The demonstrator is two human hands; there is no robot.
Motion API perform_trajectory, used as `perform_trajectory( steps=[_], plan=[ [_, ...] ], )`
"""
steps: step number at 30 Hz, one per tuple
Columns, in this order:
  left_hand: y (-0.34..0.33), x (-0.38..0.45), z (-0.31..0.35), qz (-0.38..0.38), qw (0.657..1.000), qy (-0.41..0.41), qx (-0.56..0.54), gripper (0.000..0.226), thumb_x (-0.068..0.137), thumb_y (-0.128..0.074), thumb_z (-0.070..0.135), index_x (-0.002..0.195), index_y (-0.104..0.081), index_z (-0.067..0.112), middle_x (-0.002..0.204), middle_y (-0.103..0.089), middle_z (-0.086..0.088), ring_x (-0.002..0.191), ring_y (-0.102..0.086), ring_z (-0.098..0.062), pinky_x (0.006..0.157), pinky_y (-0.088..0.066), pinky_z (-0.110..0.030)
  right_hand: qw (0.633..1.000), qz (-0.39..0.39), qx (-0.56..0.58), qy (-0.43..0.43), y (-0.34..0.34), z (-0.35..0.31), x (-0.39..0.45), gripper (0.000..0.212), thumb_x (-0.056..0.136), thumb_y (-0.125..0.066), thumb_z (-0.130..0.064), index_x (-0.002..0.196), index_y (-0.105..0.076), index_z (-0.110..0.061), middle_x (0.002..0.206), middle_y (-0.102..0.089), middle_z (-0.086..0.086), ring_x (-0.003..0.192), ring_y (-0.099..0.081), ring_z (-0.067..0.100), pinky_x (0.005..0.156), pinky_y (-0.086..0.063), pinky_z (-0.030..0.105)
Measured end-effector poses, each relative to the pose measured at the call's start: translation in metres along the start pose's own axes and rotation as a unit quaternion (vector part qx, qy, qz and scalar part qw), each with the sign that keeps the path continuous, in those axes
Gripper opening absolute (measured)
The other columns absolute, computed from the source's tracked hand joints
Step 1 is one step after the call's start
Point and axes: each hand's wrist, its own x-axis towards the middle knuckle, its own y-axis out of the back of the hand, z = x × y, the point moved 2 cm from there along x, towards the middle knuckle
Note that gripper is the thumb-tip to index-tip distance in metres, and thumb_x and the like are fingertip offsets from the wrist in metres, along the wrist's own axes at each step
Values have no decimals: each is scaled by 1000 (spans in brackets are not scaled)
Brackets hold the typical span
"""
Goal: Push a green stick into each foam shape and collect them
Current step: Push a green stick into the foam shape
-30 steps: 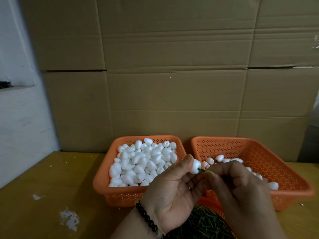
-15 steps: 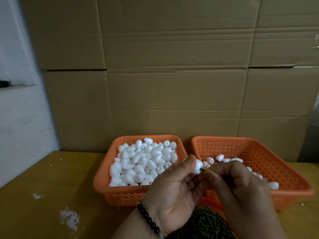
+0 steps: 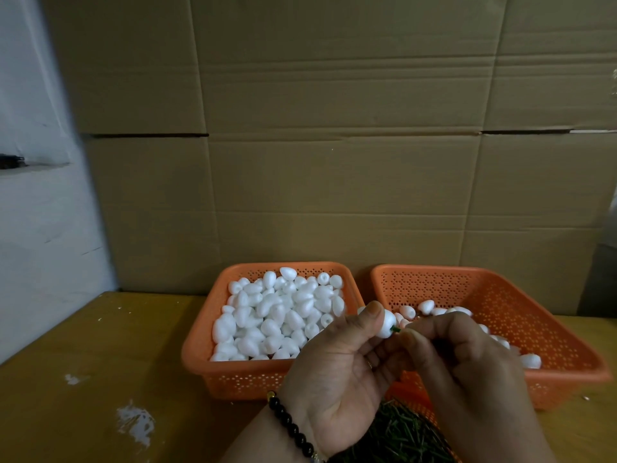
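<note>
My left hand [image 3: 334, 369] grips one white foam shape [image 3: 386, 324] low in the middle of the frame, thumb on top and fingers curled beneath it. My right hand [image 3: 467, 359] pinches a green stick [image 3: 396, 329] just beside it; only a short green stub shows between my fingertips and the foam, so I judge the stick is nearly seated.

Left of my hands, the left orange basket [image 3: 200, 349] is heaped with bare foam shapes. The right orange basket [image 3: 567, 359], at lower right, holds only a scattering of pieces, which I take to be the finished ones. A pile of loose green sticks [image 3: 397, 436] lies at the bottom edge below my wrists, in a third orange container as far as I can tell. All of it sits on the yellow desk [image 3: 100, 362], with cardboard [image 3: 334, 162] filling the upper frame.

What could go wrong: if I push off-axis, the stick may come out through the side of the foam or snap, since it looks thin. Squeezing too hard with my left thumb could dent or crack the soft foam. If my pinch slips, the stick may stay too shallow and fall out when I drop the piece into the right basket. A careless toss could also land it among the unfinished shapes.
</note>
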Motion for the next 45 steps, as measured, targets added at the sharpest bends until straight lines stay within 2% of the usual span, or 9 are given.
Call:
perform_trajectory(
  steps=[4, 13, 23, 26, 31, 35, 38, 42, 45],
  plan=[
    [0, 0, 0, -13, 1000, -7, 15, 22, 64, -80, 16, 73, -65, 3, 77, -66, -12, 68, -66, -19, 63, -56, -28, 1000, -3, -12, -1, -1, -1, -1, 3, 77, -60, -29, 75, -59, -32, 80, -66, -28, 63, -63, -9, 57, -45, 4],
    [-1, -1, 0, -21, 999, -10, 24, 13, 75, -73, 14, 68, -66, 5, 78, -67, -12, 68, -67, -18, 62, -57, -28, 1000, -1, 6, -22, -2, 1, -2, 12, 77, -54, -42, 76, -60, -32, 78, -67, -22, 61, -65, -2, 55, -51, 19],
    [0, 2, 0, -27, 999, -13, 22, 13, 72, -71, 16, 76, -66, 4, 91, -69, -17, 72, -67, -21, 63, -57, -29, 999, -20, 28, -24, -2, 1, -2, 10, 76, -59, -43, 83, -60, -37, 79, -69, -22, 66, -66, -5, 58, -51, 13],
    [2, 2, 0, -19, 999, -18, 37, 13, 69, -73, 18, 74, -69, 7, 84, -70, -14, 70, -67, -20, 64, -56, -29, 999, -22, 23, -38, -4, 6, -4, 32, 68, -79, -26, 88, -59, -40, 85, -69, -21, 71, -68, -2, 65, -53, 17],
    [1, 2, -1, -24, 996, -33, 77, 22, 61, -81, 17, 77, -68, 7, 78, -67, -13, 69, -66, -22, 68, -55, -34, 998, -44, -33, 0, -6, 4, -4, 52, 61, -85, -14, 99, -57, -36, 90, -62, -13, 64, -65, 10, 58, -52, 26],
    [-1, 1, -5, -36, 992, -43, 117, 32, 68, -75, 14, 90, -54, 4, 89, -71, -11, 77, -68, -24, 69, -55, -35, 999, -23, -37, 24, -6, 3, -3, 42, 63, -85, -15, 92, -59, -32, 89, -61, -14, 65, -64, 7, 57, -50, 22],
    [-4, -1, -6, -39, 990, -50, 124, 38, 67, -78, 16, 95, -55, 3, 110, -70, -15, 91, -68, -27, 75, -55, -38, 1000, -11, -6, 12, -4, 3, -2, 23, 71, -73, -37, 88, -59, -34, 82, -61, -14, 66, -64, 7, 56, -51, 22],
    [-2, -1, -4, -39, 991, -62, 112, 24, 69, -64, 14, 92, -64, 5, 102, -72, -16, 85, -67, -23, 72, -56, -32, 999, -12, 30, -16, -2, 4, -2, 21, 76, -76, -40, 92, -62, -40, 84, -62, -11, 64, -65, 12, 54, -51, 26],
    [3, 2, -3, -26, 989, -74, 125, 34, 65, -57, 13, 98, -67, 7, 101, -69, -18, 85, -63, -22, 73, -51, -34, 998, -18, 49, -35, -2, 4, -3, 22, 73, -72, -41, 94, -63, -41, 79, -63, -9, 64, -65, 13, 54, -50, 23]
  ],
)
